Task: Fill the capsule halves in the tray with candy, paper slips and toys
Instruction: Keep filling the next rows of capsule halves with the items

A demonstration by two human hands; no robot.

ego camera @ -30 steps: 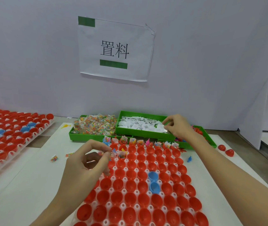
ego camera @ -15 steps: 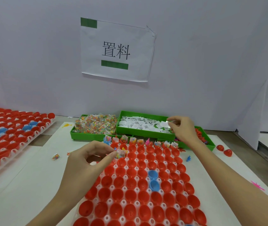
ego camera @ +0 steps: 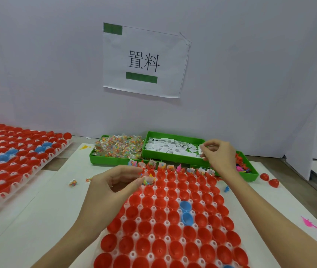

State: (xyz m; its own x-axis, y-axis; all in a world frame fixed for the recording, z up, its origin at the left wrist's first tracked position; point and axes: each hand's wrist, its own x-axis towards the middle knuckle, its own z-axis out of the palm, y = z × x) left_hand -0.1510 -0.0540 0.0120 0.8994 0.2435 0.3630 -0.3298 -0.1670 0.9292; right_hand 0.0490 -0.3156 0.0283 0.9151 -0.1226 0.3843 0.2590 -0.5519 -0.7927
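- Versus the frame half a second back: the right hand (ego camera: 220, 157) has come off the slip pile and now sits slightly higher, a slip lifted clear; the left hand (ego camera: 115, 185) has shifted only a little, packet still over the tray's second row.
- Left hand: thumb and forefinger pinch a small clear crinkly packet of multicoloured candy beads (ego camera: 147, 180). Packet sits at 3 o'clock of the hand, at the fingertips, just above a red capsule half.
- Right hand: fingertips pinch a small white printed paper slip (ego camera: 200, 149), at 9 o'clock of the hand, over the right end of the green plastic bin of white slips (ego camera: 173, 149).
- White plastic tray of glossy red hemispherical capsule halves (ego camera: 169, 219) lies centre; two blue halves (ego camera: 185, 211) in mid-tray. Far row already holds packets and slips.
- Green bin heaped with candy packets (ego camera: 119, 147) at 11 o'clock of the tray; green bin of small coloured plastic toys (ego camera: 244, 169) at 1 o'clock.
- Second tray of red and blue halves (ego camera: 8, 161) at 9 o'clock.
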